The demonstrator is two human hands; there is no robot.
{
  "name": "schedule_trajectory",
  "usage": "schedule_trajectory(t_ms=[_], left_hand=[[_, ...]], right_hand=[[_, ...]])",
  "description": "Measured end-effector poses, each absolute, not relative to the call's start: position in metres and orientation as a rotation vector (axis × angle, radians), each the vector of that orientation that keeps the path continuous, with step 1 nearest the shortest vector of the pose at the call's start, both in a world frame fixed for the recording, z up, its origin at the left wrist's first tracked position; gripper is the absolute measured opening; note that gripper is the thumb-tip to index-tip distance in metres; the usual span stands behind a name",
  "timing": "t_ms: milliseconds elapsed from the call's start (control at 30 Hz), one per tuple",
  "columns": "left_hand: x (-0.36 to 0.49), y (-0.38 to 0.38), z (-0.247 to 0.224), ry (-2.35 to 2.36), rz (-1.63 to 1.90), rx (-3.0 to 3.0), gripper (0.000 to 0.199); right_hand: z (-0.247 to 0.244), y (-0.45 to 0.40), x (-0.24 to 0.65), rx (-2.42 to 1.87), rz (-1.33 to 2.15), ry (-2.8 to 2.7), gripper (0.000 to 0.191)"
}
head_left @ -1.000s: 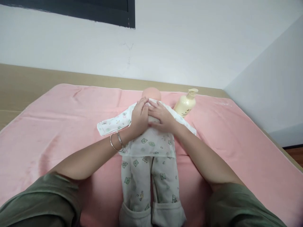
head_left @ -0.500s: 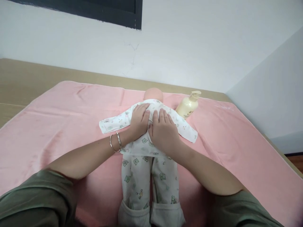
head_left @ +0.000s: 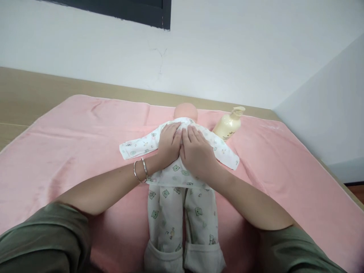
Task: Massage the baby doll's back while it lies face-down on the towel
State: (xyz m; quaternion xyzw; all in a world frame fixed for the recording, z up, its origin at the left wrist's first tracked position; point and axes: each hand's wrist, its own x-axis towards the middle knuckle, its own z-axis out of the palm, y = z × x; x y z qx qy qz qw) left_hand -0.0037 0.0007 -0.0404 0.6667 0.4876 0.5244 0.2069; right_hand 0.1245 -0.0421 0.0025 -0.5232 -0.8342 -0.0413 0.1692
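Note:
A baby doll (head_left: 186,110) lies on a pink sheet, its bald head away from me and its face not showing. It wears a white printed top (head_left: 176,172) with the sleeves spread out, and matching trousers (head_left: 167,212) with broad turned-up cuffs. My left hand (head_left: 169,144) rests flat on the upper part of the top, fingers stretched out. Beside it my right hand (head_left: 197,151) lies flat on the top as well, fingers extended and pointing toward the doll's head. The two hands are close together, thumbs nearly meeting. Neither hand grips anything.
A cream pump bottle (head_left: 229,125) leans or lies tilted by the doll's right-hand sleeve. The pink sheet (head_left: 91,140) covers most of a wooden surface (head_left: 34,89). Behind it rises a white wall (head_left: 227,53) with a dark frame (head_left: 136,9) at the top.
My right hand has slid slightly up the doll's back and inward, closer to my left hand. My left hand stays almost in place. The view has shifted slightly.

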Motion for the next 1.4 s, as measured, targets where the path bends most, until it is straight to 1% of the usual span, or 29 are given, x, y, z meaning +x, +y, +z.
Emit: schedule_trajectory(t_ms=[100, 167, 267, 333, 400, 467, 533, 633, 733, 800, 900, 1000, 1067, 1133, 1233, 1300, 1400], left_hand=[[-0.005, 0.000, -0.043, 1.324, 1.483, 1.759, 0.052], [-0.005, 0.001, -0.045, 1.314, 1.491, 1.738, 0.055], [-0.005, 0.003, -0.047, 1.308, 1.478, 1.761, 0.056], [-0.004, 0.003, -0.046, 1.311, 1.475, 1.773, 0.056], [-0.004, 0.002, -0.045, 1.328, 1.466, 1.773, 0.056], [-0.005, 0.000, -0.042, 1.352, 1.441, 1.762, 0.056], [-0.005, -0.002, -0.040, 1.367, 1.419, 1.748, 0.056], [-0.005, -0.002, -0.039, 1.363, 1.426, 1.755, 0.056], [-0.004, -0.001, -0.040, 1.367, 1.433, 1.793, 0.056], [-0.004, -0.001, -0.041, 1.379, 1.426, 1.812, 0.055], [-0.003, 0.000, -0.041, 1.383, 1.425, 1.804, 0.053], [-0.004, 0.002, -0.041, 1.383, 1.441, 1.713, 0.051], [-0.004, 0.003, -0.042, 1.365, 1.458, 1.596, 0.050], [-0.005, 0.004, -0.042, 1.326, 1.466, 1.509, 0.047], [-0.006, 0.003, -0.042, 1.310, 1.472, 1.542, 0.047], [-0.007, 0.002, -0.041, 1.339, 1.477, 1.643, 0.047], [-0.006, 0.002, -0.038, 1.368, 1.476, 1.820, 0.043]], right_hand=[[0.003, -0.030, 0.126, -1.311, 0.058, -2.504, 0.057], [0.005, -0.009, 0.135, -1.352, 0.169, -2.489, 0.057], [0.009, 0.014, 0.148, -1.517, 0.214, -2.387, 0.062], [0.011, 0.009, 0.148, -1.607, 0.149, -2.338, 0.064], [0.012, -0.010, 0.141, -1.641, 0.009, -2.344, 0.061], [0.011, -0.032, 0.131, -1.584, -0.128, -2.400, 0.058], [0.008, -0.046, 0.123, -1.456, -0.164, -2.475, 0.056], [0.005, -0.036, 0.125, -1.375, -0.008, -2.493, 0.056], [0.004, -0.005, 0.138, -1.476, 0.170, -2.383, 0.059], [0.006, 0.011, 0.146, -1.531, 0.192, -2.321, 0.062], [0.008, 0.011, 0.148, -1.554, 0.099, -2.326, 0.060], [0.005, -0.017, 0.135, -1.569, -0.086, -2.371, 0.059], [0.001, -0.040, 0.125, -1.495, -0.183, -2.427, 0.059], [-0.004, -0.057, 0.117, -1.386, -0.203, -2.479, 0.059], [-0.004, -0.057, 0.115, -1.317, -0.089, -2.487, 0.057], [-0.002, -0.044, 0.120, -1.331, 0.024, -2.452, 0.055], [0.002, -0.019, 0.130, -1.377, 0.158, -2.389, 0.054]])
